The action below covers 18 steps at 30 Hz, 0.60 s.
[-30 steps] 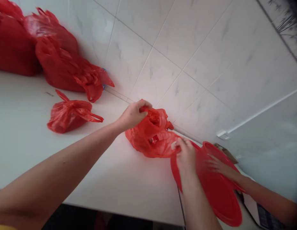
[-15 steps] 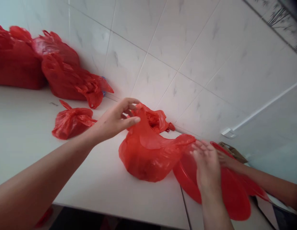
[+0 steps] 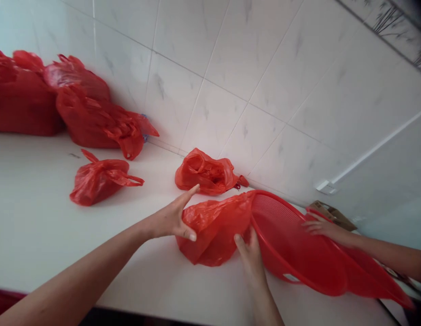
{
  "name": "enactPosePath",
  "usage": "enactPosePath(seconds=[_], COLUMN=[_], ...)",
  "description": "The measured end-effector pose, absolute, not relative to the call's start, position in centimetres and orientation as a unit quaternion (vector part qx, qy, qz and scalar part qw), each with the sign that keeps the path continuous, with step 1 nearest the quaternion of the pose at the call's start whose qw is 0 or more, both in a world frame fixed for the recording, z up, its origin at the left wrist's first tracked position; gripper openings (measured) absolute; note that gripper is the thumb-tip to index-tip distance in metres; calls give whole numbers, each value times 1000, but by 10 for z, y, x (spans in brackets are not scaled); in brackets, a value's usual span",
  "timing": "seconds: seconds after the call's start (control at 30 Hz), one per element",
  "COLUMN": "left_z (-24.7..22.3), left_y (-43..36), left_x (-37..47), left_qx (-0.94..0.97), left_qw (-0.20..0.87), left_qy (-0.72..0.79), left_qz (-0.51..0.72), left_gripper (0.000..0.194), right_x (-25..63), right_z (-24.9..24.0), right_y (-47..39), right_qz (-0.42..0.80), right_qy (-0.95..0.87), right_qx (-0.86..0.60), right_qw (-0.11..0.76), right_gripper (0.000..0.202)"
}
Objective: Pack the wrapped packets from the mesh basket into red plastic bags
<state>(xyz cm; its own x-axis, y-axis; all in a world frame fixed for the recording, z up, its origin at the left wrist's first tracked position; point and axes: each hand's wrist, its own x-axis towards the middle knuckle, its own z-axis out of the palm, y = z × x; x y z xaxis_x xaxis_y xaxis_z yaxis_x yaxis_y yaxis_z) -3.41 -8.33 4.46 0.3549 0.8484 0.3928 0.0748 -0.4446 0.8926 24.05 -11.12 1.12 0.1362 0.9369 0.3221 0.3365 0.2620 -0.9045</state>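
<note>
A thin red plastic bag [image 3: 213, 231] sits on the white table, its right side against the rim of a red mesh basket [image 3: 292, 244]. My left hand [image 3: 174, 219] is at the bag's left side, thumb and fingers spread wide. At the bag's lower right, beside the basket rim, is my right hand [image 3: 251, 253], with thumb and fingers apart; part of it is turned away from view. Another opened red bag [image 3: 206, 172] stands behind, near the wall.
Full red bags [image 3: 26, 99] line the wall at the left, with a small knotted red bag [image 3: 99, 181] before them. Another person's hand [image 3: 324, 226] rests on a second red basket [image 3: 370, 276] at the right. Behind lies a cardboard box [image 3: 332, 215].
My left hand has moved down from the bag's top edge, and my right hand has moved left and down. The bag has sunk lower. The mesh basket now shows more fully.
</note>
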Motion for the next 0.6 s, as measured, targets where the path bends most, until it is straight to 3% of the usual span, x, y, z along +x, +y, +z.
enactPosePath(seconds=[0.1,0.17,0.27,0.4,0.6], left_z=[59,63,63,52,28], left_y=[-71,-64,-54,-38,-28], left_x=[-19,-15,-15,-21,-12], left_qx=[728,720,596,333,199], left_qw=[485,536,632,697,766], left_qy=[298,279,250,230,249], left_qz=[382,342,427,591,559], left_gripper=[88,61,31,27,22], right_x=[227,218,212,213,205], right_z=[29,40,54,60,39], right_y=[-90,-80,-68,-50,-23], right_qz=[443,527,594,581,672], right_qy=[-569,-546,-494,-443,-361], right_qx=[-403,-365,-356,-292,-229], right_qw=[563,539,525,617,605], right_gripper=[67,64,55,38,16])
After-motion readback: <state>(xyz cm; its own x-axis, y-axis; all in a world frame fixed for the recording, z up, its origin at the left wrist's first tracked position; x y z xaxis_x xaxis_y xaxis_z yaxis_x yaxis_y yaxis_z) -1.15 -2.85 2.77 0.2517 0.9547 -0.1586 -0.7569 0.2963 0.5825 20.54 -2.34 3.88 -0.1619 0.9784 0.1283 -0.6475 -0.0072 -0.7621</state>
